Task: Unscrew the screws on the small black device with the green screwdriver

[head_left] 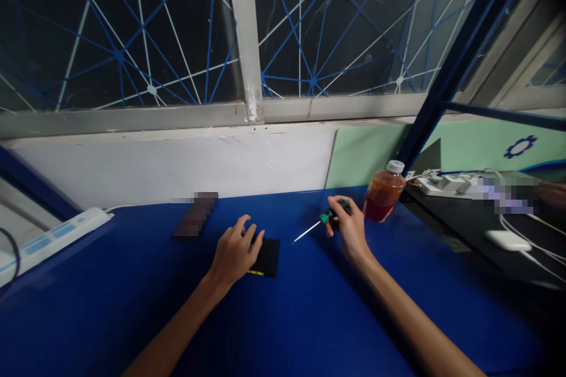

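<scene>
My right hand (pixel 349 227) is closed around the green and black handle of a screwdriver (pixel 307 232). Its thin metal shaft slants down to the left, the tip just above or on the blue table (pixel 318 318). To the left, my left hand (pixel 236 250) rests over a flat black rectangular object (pixel 267 259) with a yellow strip along its near edge. The fingers there are bent and spread, and they partly cover the object. Whether the fingertips press on it I cannot tell.
A bottle of reddish-orange drink (pixel 384 191) stands right of my right hand. A blurred dark flat object (pixel 194 218) lies at the back left. One white power strip (pixel 57 241) runs along the left edge. Cables and a white adapter (pixel 508 240) lie on the black side table (pixel 469 218).
</scene>
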`<state>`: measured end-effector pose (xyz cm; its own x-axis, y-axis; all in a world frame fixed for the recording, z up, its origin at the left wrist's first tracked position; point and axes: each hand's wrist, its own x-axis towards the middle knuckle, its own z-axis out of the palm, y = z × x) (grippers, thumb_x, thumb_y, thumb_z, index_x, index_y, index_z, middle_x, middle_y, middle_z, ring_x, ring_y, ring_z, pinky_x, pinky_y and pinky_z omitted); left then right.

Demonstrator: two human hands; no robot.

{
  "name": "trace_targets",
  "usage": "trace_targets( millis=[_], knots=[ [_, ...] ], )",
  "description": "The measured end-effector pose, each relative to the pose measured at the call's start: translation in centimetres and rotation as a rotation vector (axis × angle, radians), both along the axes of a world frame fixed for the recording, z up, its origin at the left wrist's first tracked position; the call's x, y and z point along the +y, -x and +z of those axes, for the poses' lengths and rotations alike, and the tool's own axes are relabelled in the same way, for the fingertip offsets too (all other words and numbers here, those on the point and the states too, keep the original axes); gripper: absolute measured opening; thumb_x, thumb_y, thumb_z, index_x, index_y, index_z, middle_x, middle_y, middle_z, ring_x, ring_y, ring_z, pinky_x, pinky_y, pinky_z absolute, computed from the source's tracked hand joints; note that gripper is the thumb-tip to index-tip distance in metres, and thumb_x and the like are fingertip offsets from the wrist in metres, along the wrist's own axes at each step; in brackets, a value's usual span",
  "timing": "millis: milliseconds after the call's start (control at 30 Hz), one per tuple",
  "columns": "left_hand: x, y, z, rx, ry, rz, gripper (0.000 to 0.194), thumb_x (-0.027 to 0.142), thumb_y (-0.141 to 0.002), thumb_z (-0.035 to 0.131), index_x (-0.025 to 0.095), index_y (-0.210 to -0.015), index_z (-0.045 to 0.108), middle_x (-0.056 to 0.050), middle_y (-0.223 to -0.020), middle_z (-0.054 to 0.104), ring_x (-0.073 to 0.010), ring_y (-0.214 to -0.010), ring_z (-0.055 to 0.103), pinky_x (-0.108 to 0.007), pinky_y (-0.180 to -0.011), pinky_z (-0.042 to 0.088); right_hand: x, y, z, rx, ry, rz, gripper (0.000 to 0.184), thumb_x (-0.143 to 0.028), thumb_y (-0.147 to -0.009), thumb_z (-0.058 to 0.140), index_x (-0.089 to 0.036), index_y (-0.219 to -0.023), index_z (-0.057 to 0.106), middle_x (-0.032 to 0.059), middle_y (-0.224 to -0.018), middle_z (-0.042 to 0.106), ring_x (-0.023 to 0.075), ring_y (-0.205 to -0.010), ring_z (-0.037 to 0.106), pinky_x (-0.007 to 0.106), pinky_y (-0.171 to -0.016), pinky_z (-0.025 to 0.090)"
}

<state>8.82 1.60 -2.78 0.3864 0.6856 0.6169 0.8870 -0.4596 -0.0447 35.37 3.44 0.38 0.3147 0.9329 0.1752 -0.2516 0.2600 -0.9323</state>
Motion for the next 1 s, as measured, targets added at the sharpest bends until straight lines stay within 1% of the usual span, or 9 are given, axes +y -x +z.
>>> trace_targets(
  millis=[100,167,267,367,433,500,667,867,1000],
  knots=[
    [-0.5,-0.8,0.1,0.016,-0.003,0.074,0.025,0.030,-0.095,0.050,0.014,-0.095,0.069,-0.018,-0.118,0.064,-0.0224,-0.075,0.066,-0.039,-0.069,0.051,0.0,0.0,-0.2,0.010,-0.005,-0.021,0.033,-0.046,-0.077,0.073,-0.021,-0.087,0.053,-0.0109,-0.047,0.048,0.0091,-0.027,0.046,0.020,-0.029,0.035],
    [-0.7,-1.3,0.4,-0.026,0.017,0.055,0.022,0.031,-0.094,0.052,0.016,-0.096,0.069,-0.017,-0.118,0.065,-0.0239,-0.079,0.066,-0.041,-0.072,0.051,0.1,0.0,-0.2,0.018,-0.005,-0.031,0.032,-0.045,-0.077,0.073,-0.022,-0.087,0.052,-0.0108,-0.046,0.049,0.0091,-0.027,0.046,0.020,-0.030,0.035],
    [-0.8,-2.3,1.0,-0.197,0.112,-0.093,0.018,0.028,-0.091,0.056,0.020,-0.101,0.069,-0.012,-0.120,0.064,-0.0238,-0.090,0.066,-0.043,-0.080,0.052,0.1,0.2,-0.1,0.020,-0.010,-0.037,0.034,-0.047,-0.077,0.073,-0.022,-0.085,0.051,-0.0103,-0.046,0.050,0.0095,-0.027,0.046,0.020,-0.030,0.035],
    [-1.0,-3.3,1.4,-0.368,0.265,-0.254,0.017,0.025,-0.089,0.059,0.023,-0.102,0.070,-0.009,-0.119,0.064,-0.0221,-0.092,0.067,-0.044,-0.084,0.053,-0.2,0.6,0.1,0.010,-0.054,-0.047,0.034,-0.046,-0.076,0.074,-0.022,-0.084,0.051,-0.0105,-0.045,0.050,0.0098,-0.028,0.048,0.020,-0.030,0.036],
    [-1.2,-3.7,1.5,-0.445,0.364,-0.341,0.018,0.028,-0.086,0.065,0.024,-0.103,0.071,-0.009,-0.120,0.063,-0.0231,-0.097,0.066,-0.045,-0.088,0.053,-0.4,0.9,0.1,0.006,-0.080,-0.055,0.033,-0.046,-0.077,0.073,-0.022,-0.085,0.051,-0.0108,-0.047,0.050,0.0097,-0.028,0.048,0.020,-0.029,0.035],
    [-1.5,-3.9,1.5,-0.513,0.424,-0.393,0.020,0.032,-0.082,0.071,0.023,-0.101,0.072,-0.009,-0.117,0.065,-0.0242,-0.101,0.065,-0.045,-0.090,0.053,-0.6,1.3,0.2,-0.002,-0.090,-0.060,0.032,-0.045,-0.078,0.072,-0.022,-0.085,0.051,-0.0108,-0.048,0.048,0.0096,-0.028,0.049,0.020,-0.029,0.035],
    [-1.8,-3.6,1.4,-0.668,0.448,-0.396,0.013,0.032,-0.082,0.072,0.021,-0.089,0.074,-0.007,-0.101,0.070,-0.0205,-0.093,0.067,-0.039,-0.087,0.056,-0.8,1.5,0.2,-0.020,-0.118,-0.060,0.028,-0.041,-0.080,0.072,-0.022,-0.085,0.052,-0.0098,-0.053,0.048,0.0092,-0.030,0.050,0.020,-0.028,0.035],
    [-1.8,-3.7,1.5,-0.683,0.474,-0.388,0.011,0.031,-0.081,0.072,0.023,-0.088,0.075,-0.006,-0.101,0.070,-0.0196,-0.092,0.067,-0.037,-0.085,0.057,-0.8,1.4,0.2,-0.053,-0.132,-0.054,0.024,-0.037,-0.082,0.071,-0.021,-0.087,0.053,-0.0088,-0.055,0.049,0.0089,-0.031,0.050,0.021,-0.029,0.038],
    [-1.8,-3.6,1.5,-0.699,0.472,-0.387,0.011,0.031,-0.082,0.071,0.022,-0.086,0.075,-0.006,-0.098,0.071,-0.0193,-0.089,0.068,-0.037,-0.084,0.057,-0.9,1.7,0.0,-0.078,-0.142,-0.047,0.024,-0.037,-0.083,0.070,-0.022,-0.088,0.052,-0.0086,-0.055,0.049,0.0087,-0.031,0.050,0.021,-0.028,0.038]
  ],
)
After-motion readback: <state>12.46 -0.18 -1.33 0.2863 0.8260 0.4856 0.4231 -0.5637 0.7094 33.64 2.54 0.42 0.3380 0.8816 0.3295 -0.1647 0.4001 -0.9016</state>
